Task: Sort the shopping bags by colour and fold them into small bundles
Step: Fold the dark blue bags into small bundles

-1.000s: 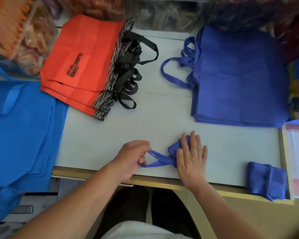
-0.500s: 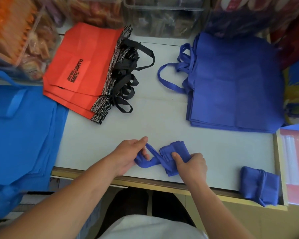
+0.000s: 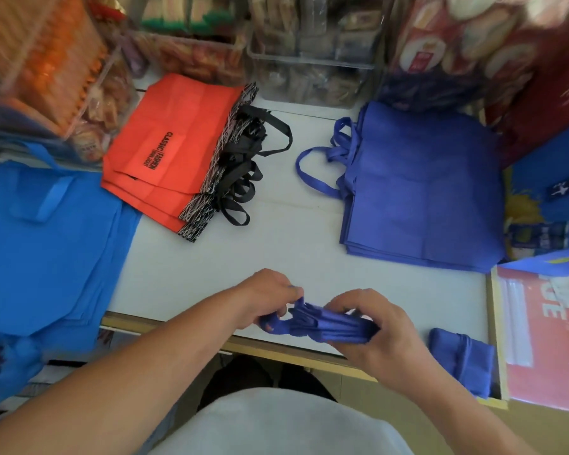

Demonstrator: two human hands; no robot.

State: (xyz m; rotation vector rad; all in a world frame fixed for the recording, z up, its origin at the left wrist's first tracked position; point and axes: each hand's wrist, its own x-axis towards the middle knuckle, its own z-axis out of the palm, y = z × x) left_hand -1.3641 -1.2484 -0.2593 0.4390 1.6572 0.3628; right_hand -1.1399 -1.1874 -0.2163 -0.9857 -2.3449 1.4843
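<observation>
Indigo bundle point(image 3: 329, 327) now off table point(image 3: 276, 251)

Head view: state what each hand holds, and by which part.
Both hold one folded purple-blue bag. The right hand grips its bundled body; the left hand pinches the handle loop at its left end.

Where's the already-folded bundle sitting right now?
Head view: the finished bundle lies on the table's near-right corner, just right of the right hand gripping the half-folded bag, nearer than the flat purple-blue bag stack.
</observation>
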